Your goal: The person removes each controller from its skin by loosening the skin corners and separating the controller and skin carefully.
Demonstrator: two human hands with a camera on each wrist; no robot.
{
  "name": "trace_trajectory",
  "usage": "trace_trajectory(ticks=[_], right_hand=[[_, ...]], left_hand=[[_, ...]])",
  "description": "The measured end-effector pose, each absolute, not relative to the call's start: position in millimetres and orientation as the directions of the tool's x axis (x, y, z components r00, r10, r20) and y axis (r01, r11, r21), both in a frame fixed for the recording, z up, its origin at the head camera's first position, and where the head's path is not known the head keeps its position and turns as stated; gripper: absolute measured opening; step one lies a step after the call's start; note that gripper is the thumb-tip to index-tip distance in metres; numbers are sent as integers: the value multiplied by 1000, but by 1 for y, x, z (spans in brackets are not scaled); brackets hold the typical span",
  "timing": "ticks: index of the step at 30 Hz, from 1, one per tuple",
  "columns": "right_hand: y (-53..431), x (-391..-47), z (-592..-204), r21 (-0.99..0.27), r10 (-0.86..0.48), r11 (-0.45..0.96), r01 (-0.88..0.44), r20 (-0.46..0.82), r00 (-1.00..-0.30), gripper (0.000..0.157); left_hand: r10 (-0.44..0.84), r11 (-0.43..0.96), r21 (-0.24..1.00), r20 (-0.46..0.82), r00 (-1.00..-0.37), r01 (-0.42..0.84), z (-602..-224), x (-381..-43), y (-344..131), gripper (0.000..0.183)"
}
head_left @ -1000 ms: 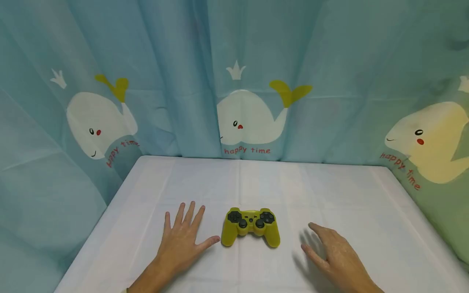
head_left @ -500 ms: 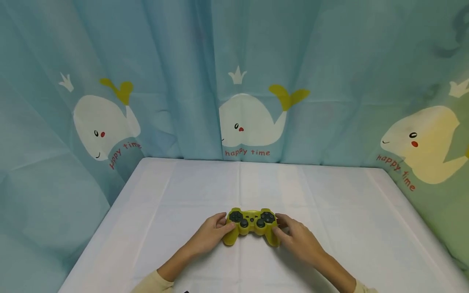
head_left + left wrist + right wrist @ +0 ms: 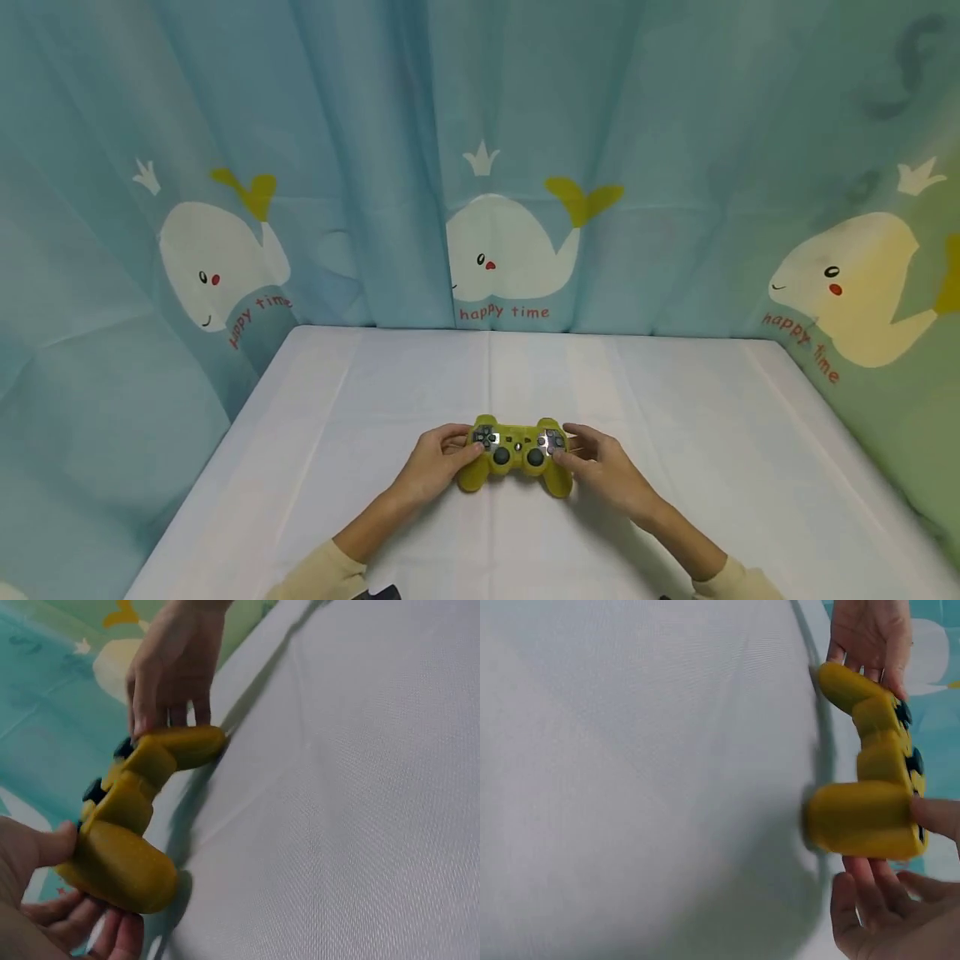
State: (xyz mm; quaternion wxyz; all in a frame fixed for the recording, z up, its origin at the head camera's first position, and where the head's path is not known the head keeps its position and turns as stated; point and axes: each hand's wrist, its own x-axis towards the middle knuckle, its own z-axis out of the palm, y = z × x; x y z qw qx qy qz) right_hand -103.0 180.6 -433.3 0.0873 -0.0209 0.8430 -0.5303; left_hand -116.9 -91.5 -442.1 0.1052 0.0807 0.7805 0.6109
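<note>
the yellow-green game controller (image 3: 517, 450) is staying level between both hands over the white bench (image 3: 405, 375); the left hand (image 3: 429, 463) is pinching one end, thumb on top, and the right hand (image 3: 613, 473) is pinching the other.

The left hand (image 3: 433, 463) holds the left side of a yellow-green controller (image 3: 517, 440), and the right hand (image 3: 611, 473) holds its right side, each with the thumb on top. Both arms wear beige sleeves (image 3: 324, 573). Behind the white table (image 3: 390, 392) hangs a blue-green curtain (image 3: 360, 117) with white whales (image 3: 517, 246) and red words (image 3: 504, 312), "happy time".
</note>
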Motion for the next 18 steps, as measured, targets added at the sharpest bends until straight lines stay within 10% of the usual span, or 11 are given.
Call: trace_trajectory(ticks=[7,18], right_hand=[[189,-102,-426,-853,-316,496,-162,-4,-949,73],[204,-109,-412,-829,-574,455,-324,5,-819,66]], left_hand=[[271,269,958,20,-962,95,-442,-114,-96,48],[529,402,876,14,-849,265,-428,-128,-79,99]])
